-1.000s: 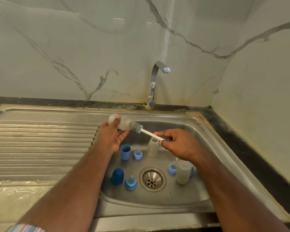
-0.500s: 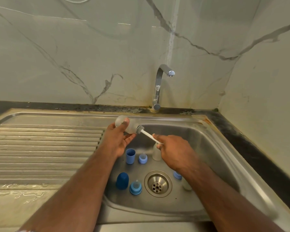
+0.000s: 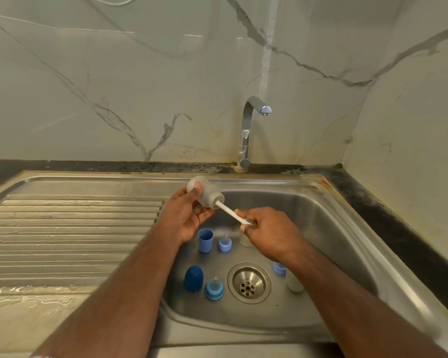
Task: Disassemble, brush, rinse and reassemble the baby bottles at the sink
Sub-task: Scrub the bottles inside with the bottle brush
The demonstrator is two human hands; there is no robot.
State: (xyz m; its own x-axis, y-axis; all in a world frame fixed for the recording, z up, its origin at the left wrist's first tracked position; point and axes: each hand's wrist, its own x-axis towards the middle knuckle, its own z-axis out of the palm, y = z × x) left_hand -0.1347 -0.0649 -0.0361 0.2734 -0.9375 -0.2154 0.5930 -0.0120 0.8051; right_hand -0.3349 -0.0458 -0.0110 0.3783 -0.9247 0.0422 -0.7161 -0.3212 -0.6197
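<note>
You are at a domestic kitchen sink station. The evidence: a stainless steel sink [image 3: 334,228] with a round strainer drain [image 3: 248,282], a ribbed draining board [image 3: 70,233] pressed into the same sheet on its left, and a chrome swan-neck tap [image 3: 246,130] at the back. Glossy marble-veined wall panels [image 3: 140,86] meet in a corner. The dark surface [image 3: 398,228] edging the sink is stained.
</note>
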